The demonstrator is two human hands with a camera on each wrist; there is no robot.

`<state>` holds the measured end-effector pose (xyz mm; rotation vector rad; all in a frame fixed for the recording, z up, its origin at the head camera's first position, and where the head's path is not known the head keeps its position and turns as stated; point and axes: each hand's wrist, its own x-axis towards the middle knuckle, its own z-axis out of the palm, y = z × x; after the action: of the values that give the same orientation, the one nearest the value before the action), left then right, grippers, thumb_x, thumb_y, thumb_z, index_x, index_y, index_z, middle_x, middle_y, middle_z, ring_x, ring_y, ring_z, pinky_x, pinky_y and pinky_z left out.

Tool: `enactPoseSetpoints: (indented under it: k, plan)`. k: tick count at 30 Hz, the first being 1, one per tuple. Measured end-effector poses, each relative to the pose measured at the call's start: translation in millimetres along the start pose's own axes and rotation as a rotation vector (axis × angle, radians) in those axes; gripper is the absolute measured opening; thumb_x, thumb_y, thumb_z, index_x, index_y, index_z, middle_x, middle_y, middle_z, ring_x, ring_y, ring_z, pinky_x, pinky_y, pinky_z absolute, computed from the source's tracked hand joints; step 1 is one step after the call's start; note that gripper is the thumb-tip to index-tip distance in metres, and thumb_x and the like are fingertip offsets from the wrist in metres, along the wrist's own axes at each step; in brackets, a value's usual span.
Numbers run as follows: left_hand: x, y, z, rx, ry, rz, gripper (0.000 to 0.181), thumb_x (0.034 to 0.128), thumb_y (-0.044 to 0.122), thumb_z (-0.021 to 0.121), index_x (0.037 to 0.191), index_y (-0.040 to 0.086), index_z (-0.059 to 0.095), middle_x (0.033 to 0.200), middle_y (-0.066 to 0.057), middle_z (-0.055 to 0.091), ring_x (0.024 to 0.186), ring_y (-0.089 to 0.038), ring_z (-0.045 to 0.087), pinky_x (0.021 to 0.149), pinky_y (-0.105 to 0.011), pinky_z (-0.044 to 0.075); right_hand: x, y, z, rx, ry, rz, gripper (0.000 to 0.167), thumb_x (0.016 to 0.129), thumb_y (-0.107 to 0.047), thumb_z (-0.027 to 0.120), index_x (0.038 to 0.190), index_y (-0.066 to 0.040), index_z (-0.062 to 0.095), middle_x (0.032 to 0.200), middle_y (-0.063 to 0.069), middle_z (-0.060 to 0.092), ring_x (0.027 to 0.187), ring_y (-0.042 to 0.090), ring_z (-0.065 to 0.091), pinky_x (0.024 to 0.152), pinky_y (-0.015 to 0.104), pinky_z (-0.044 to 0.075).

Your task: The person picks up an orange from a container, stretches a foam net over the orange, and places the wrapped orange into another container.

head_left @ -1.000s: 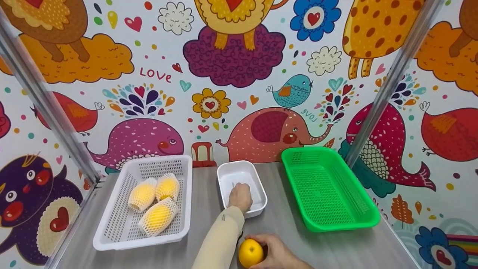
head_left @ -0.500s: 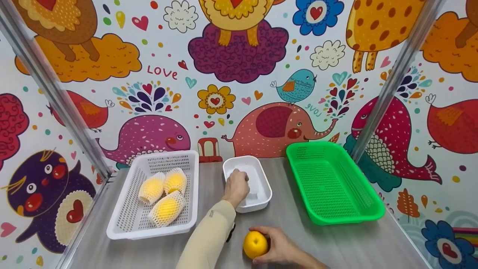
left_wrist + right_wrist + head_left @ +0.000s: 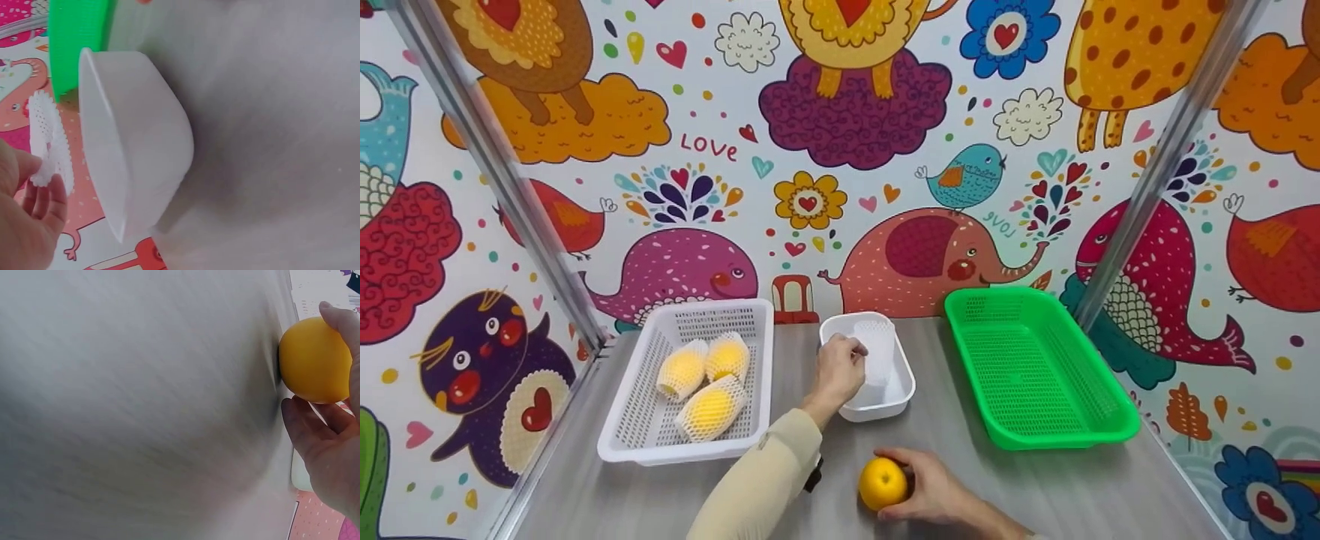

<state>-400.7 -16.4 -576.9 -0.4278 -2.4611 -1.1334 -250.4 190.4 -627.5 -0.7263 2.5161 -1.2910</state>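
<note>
My left hand [image 3: 838, 369] pinches a white foam fruit net [image 3: 879, 356] over the small white plastic tub [image 3: 877, 411]. In the left wrist view, the foam net [image 3: 49, 135] stands up from between thumb and fingers, above the tub's rim. My right hand [image 3: 930, 487] holds an orange [image 3: 883, 484] near the front of the table, thumb on one side and fingers on the other. The right wrist view has the bare orange [image 3: 315, 360] low against the tabletop, in the grip of the right hand [image 3: 334, 461].
A white perforated basket [image 3: 619, 439] at the left holds 3 yellow fruits [image 3: 712, 409] in foam nets. To the right stands a green perforated basket [image 3: 1039, 375]. The grey table [image 3: 802, 510] ends at a cartoon-printed wall [image 3: 810, 97] with metal posts [image 3: 1155, 165].
My left hand has lifted the foam net, which now shows upright over the tub. The orange stays in my right hand near the table's front. The head view has shifted slightly.
</note>
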Motion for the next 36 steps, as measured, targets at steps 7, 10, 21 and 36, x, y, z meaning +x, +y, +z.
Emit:
enactPoseSetpoints:
  k: [7, 10, 21, 36]
  plan:
    - [-27.9, 37.6, -27.9, -0.039, 0.113, -0.010, 0.012, 0.0913, -0.006, 0.077, 0.087, 0.004, 0.081, 0.088, -0.011, 0.073, 0.081, -0.022, 0.070, 0.074, -0.028, 0.055, -0.8, -7.9, -3.0, 0.008, 0.159, -0.012, 0.067, 0.095, -0.037, 0.088, 0.148, 0.000, 0.068, 0.145, 0.020, 0.075, 0.129, 0.035, 0.073, 0.109, 0.038, 0.058]
    - [-37.7, 44.2, -31.5, -0.106, 0.157, -0.007, 0.012, 0.0903, -0.007, 0.077, 0.087, 0.004, 0.080, 0.089, -0.010, 0.073, 0.082, -0.022, 0.073, 0.072, -0.025, 0.057, 2.5, -14.0, -6.1, 0.044, 0.278, 0.005, 0.043, 0.108, -0.030, 0.071, 0.141, -0.001, 0.073, 0.139, 0.019, 0.078, 0.128, 0.032, 0.073, 0.106, 0.035, 0.058]
    - [-69.0, 72.9, -47.5, -0.390, 0.168, 0.023, 0.008, 0.0959, -0.003, 0.076, 0.099, 0.004, 0.078, 0.100, -0.013, 0.074, 0.089, -0.024, 0.075, 0.081, -0.033, 0.069, 27.4, -39.7, -28.9, 0.507, 0.388, 0.126, 0.058, 0.123, -0.026, 0.034, 0.126, 0.017, 0.073, 0.120, 0.024, 0.084, 0.106, 0.015, 0.077, 0.094, 0.038, 0.062]
    - [-97.8, 85.0, -45.7, -0.476, 0.101, 0.018, 0.018, 0.0993, -0.001, 0.078, 0.112, 0.011, 0.076, 0.110, -0.007, 0.076, 0.101, -0.020, 0.076, 0.091, -0.029, 0.067, 25.8, -56.9, -46.6, 1.024, -0.046, 0.160, 0.058, 0.122, -0.045, 0.018, 0.146, -0.020, 0.065, 0.111, -0.003, 0.084, 0.098, 0.015, 0.073, 0.095, 0.034, 0.055]
